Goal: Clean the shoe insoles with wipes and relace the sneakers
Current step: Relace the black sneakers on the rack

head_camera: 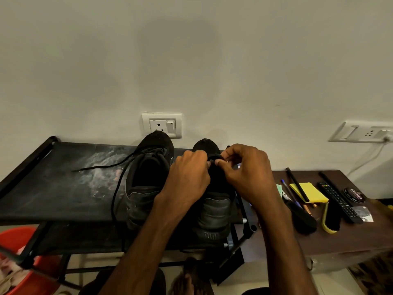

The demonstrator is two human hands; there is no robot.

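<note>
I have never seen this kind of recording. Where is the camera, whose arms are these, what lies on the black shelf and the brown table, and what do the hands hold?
There is no machine here. A person wears one wide-angle camera on the head, so the single picture looks forward and down at their own arms. A black shelf against the wall carries the sneaker marked PUMA and the other sneaker, whose loose lace trails over the shelf. The left hand and the right hand both pinch something black at the top of the sneaker marked PUMA. It is probably its lace or tongue, but the picture is too dark to tell. On the brown table beside the shelf lie a yellow notepad, a remote control, pens and a brush.
</note>
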